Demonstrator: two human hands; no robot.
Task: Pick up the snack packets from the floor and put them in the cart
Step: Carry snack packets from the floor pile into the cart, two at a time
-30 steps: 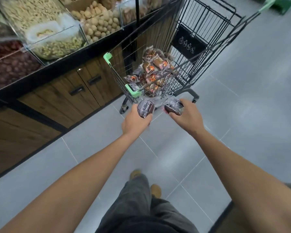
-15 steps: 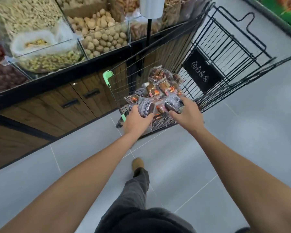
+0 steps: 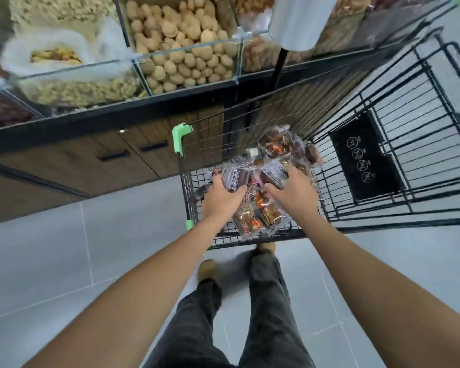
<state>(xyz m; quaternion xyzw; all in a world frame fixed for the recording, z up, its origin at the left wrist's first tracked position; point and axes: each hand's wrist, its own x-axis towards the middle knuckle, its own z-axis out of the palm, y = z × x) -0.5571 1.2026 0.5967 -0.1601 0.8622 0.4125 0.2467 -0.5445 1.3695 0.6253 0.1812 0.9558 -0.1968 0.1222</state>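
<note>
Snack packets [image 3: 258,212] lie heaped at the near end of the cart [image 3: 205,144]. Two more are held low over the heap; they are best released close above it, well inside the wire walls, so that neither slips out. The left hand [image 3: 221,200] curls round a dark packet [image 3: 234,177]; the right hand [image 3: 294,192] grips a second packet [image 3: 272,175], fingers bent over it. Bulk-food bins [image 3: 189,51] stand beyond.

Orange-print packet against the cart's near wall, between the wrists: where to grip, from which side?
Probably pinch the packet across its narrow middle, from straight above: it lies flat on top, the cart wall blocks the near side, and the left hand and right hand flank it.
</note>
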